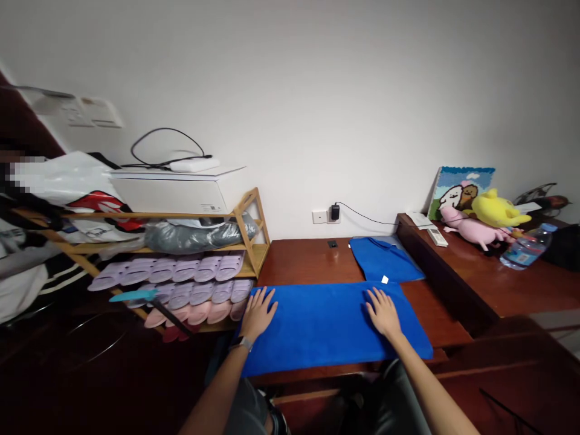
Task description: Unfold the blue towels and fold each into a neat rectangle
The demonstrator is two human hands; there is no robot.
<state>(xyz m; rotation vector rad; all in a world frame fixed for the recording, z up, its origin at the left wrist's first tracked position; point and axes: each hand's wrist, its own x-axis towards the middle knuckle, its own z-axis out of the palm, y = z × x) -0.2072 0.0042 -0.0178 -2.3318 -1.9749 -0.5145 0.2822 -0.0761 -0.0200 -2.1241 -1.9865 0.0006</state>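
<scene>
A bright blue cloth [317, 329] lies spread out flat on the brown wooden desk [303, 260], its near edge reaching the desk's front. My left hand [259, 314] rests palm down on the cloth's left end, fingers stretched and apart. On its right part lies my right hand [383, 311], also flat with fingers spread. Neither hand grips anything. Behind the right hand, a second blue cloth [383, 260] sits folded or bunched against the back right of the desk. A small white tag [385, 280] shows between the two cloths.
To the left stands a wooden rack [258, 266] holding rows of slippers [199, 269], with a white box [172, 192] on top. On the raised surface at right are plush toys [496, 208], a water bottle [528, 246] and a remote control [437, 237]. A black charger [335, 211] is plugged into the wall.
</scene>
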